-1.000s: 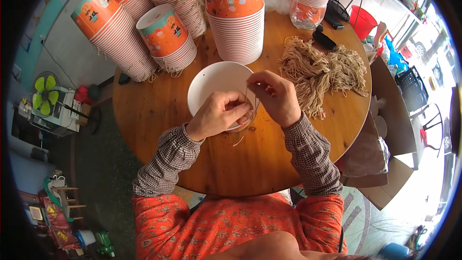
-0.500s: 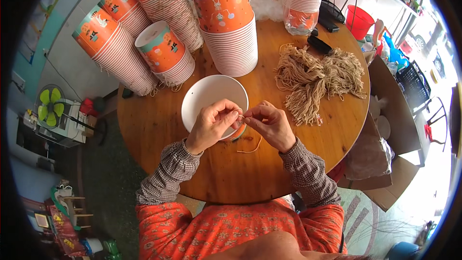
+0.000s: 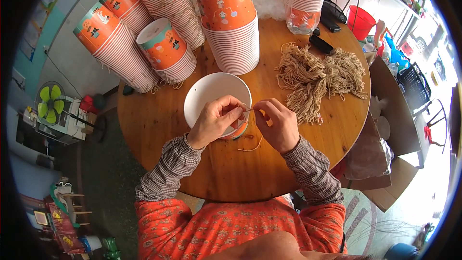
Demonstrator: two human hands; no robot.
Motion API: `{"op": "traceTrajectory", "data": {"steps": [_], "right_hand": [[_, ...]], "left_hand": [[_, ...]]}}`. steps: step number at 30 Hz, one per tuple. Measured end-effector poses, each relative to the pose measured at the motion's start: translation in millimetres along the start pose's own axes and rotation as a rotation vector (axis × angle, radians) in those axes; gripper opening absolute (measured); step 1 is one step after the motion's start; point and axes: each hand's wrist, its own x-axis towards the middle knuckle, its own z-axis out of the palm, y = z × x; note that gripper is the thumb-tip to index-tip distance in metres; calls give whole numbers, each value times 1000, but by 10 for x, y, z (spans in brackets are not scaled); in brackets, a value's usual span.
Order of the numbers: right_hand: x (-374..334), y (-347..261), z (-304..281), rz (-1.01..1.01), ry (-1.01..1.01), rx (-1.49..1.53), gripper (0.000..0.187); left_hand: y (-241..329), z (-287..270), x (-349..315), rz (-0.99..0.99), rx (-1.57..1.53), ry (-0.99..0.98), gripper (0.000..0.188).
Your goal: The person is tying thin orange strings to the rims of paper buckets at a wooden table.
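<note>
A paper bucket (image 3: 211, 94), white inside with an orange and green outside, stands on the round wooden table before me, mouth tilted toward me. A small hole shows in its wall. At its near right rim my left hand (image 3: 219, 118) is closed, pinching a thin tan string (image 3: 248, 110) by the rim. My right hand (image 3: 276, 123) pinches the same string between thumb and fingers, a short span of it stretched between both hands. Below them, a loose end of string (image 3: 252, 147) hangs over or lies on the table; which one I cannot tell.
Stacks of nested orange buckets (image 3: 231, 43) stand at the table's back and left, some with strings attached. A bundle of tan strings (image 3: 313, 82) lies at the right, with a dark case (image 3: 321, 44) behind it. Open cardboard boxes (image 3: 394, 115) sit beyond the right edge.
My right hand has moved slightly right, away from my left, and a short stretch of string now shows between them. The left hand stays at the bucket's rim.
</note>
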Motion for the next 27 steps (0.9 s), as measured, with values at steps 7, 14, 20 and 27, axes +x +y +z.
{"op": "traceTrajectory", "data": {"steps": [7,14,20,27], "right_hand": [[10,4,-170,85,53,223,12],[-2,2,58,172,-223,193,22],[-15,-54,-90,206,-129,-18,39],[-25,137,-11,259,-234,278,20]], "left_hand": [[-29,-76,-17,-167,-242,-26,17],[24,-54,-1,-183,-252,-107,15],[31,-25,17,-149,-259,-100,14],[60,-24,32,-94,-205,-152,14]]}}
